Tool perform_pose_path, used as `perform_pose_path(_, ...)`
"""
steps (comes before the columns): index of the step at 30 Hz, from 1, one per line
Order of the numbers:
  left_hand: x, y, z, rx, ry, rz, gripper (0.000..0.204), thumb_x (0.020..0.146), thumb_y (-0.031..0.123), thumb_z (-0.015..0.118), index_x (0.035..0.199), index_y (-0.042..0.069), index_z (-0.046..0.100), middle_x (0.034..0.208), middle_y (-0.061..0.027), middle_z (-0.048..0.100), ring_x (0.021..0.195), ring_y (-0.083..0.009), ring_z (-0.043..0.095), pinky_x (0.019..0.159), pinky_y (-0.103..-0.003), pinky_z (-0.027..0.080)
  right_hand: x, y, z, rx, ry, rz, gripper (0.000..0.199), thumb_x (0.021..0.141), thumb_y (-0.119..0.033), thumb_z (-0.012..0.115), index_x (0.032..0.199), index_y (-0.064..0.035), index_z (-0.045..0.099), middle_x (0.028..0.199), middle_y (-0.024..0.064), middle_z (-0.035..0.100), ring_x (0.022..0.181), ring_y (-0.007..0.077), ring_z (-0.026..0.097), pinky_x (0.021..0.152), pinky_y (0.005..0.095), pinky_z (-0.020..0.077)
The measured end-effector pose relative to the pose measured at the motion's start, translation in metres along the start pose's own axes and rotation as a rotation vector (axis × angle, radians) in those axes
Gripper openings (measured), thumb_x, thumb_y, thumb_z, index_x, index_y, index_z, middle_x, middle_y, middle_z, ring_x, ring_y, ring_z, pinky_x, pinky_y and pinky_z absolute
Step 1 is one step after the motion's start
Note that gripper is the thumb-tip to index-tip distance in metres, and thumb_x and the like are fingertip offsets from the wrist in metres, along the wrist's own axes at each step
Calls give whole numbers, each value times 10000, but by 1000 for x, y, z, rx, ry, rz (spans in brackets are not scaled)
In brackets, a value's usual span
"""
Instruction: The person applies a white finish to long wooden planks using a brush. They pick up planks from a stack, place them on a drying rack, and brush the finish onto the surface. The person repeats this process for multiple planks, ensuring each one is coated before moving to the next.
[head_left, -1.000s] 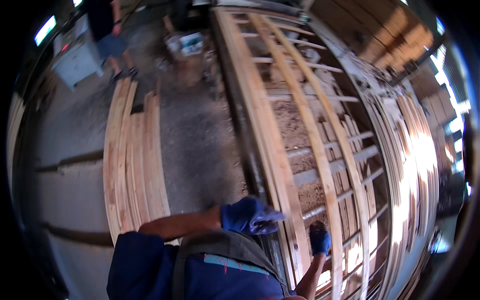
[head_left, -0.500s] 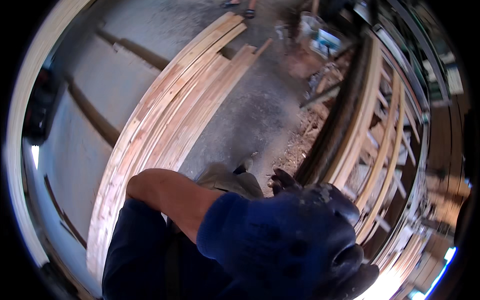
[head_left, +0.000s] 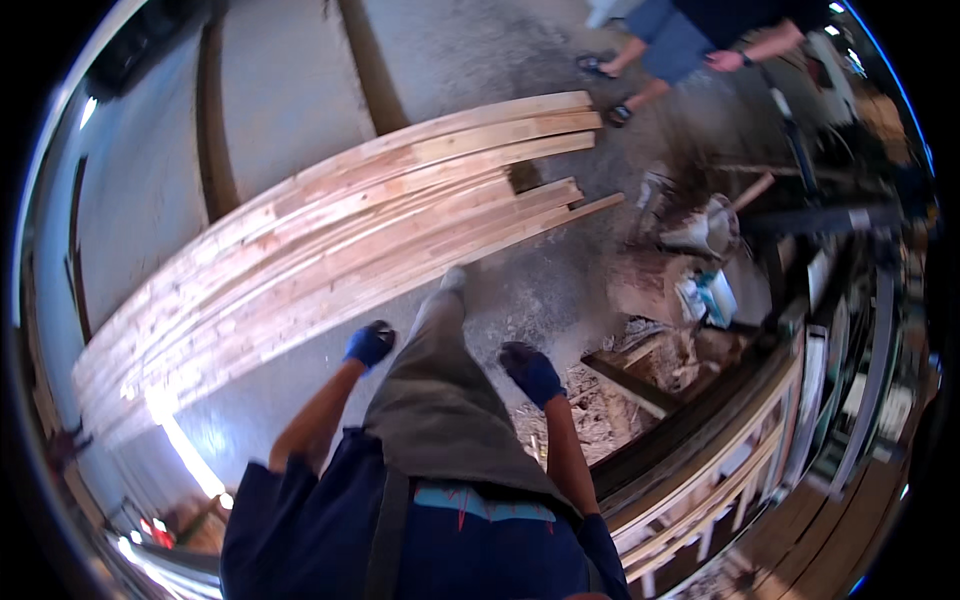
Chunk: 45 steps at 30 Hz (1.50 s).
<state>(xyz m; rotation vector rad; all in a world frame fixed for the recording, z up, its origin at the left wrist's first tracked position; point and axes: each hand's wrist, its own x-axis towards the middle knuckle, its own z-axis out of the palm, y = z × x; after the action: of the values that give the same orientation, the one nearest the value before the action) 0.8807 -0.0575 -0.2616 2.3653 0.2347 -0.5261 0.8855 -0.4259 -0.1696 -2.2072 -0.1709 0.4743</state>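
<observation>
Long pale boards, a whole pile of them (head_left: 370,215), lie on the floor ahead of the person, and look at that long axis: it slants across the front, near end off to the left, far end away ahead and right. The left hand (head_left: 372,343), gloved in blue, is the closer one, just short of the pile's near edge, a strip of floor between! The right hand (head_left: 530,372) sits farther from that same edge, toward the pile's far end. Fingers look bent on both, nothing visible in either; how tightly they're closed, I can't tell. Beyond the pile's far end, a co-worker (head_left: 675,45) stands; across from its near edge, a dark-edged rack (head_left: 700,425).
</observation>
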Motion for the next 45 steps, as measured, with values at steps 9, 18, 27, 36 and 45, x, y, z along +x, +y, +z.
perform_pose_path(9, 36, 13, -25, -939, -82, -835, 338, 958, 438, 509, 1074, 145, 631, 949, -70, 717, 757, -173, 677, 662, -352, 461, 80, 174, -169, 756, 0, 1134, 491, 913, -409, 536, 1300, -107, 534, 1172, 153, 647, 933, 287, 656, 805, 416, 498)
perform_pose_path(18, 147, 216, 125, -588, 324, -539, 370, 910, 290, 628, 1159, 16, 625, 998, -159, 708, 835, -242, 685, 763, -350, 532, 399, 306, -173, 161, -332, 549, 264, 906, -338, 626, 895, -77, 661, 757, 26, 626, 647, 119, 554, 546, 316, 454)
perform_pose_path(27, 227, 222, 206, -128, 167, -497, 495, 829, 311, 648, 1216, 16, 561, 1164, -224, 614, 1051, -411, 592, 931, -494, 454, 599, 432, 4, -207, -485, 191, 805, 815, -436, 712, 1321, 127, 440, 1352, 292, 497, 1290, 344, 476, 1069, 366, 371)
perform_pose_path(36, 238, 178, 206, -142, 320, -470, 415, 794, 266, 676, 1128, 30, 605, 1087, -165, 637, 1065, -362, 587, 937, -489, 445, 629, 515, 92, 216, -290, 321, 548, 829, -13, 703, 1320, 43, 465, 1225, 109, 566, 1036, 192, 582, 907, 314, 508)
perform_pose_path(45, 228, 177, 196, -119, 273, -512, 384, 855, 293, 631, 1169, 75, 596, 1121, -126, 639, 1130, -338, 569, 985, -490, 422, 596, 479, 72, 79, -261, 547, 570, 804, -211, 775, 1277, -15, 523, 1056, 61, 607, 802, 139, 573, 639, 273, 471)
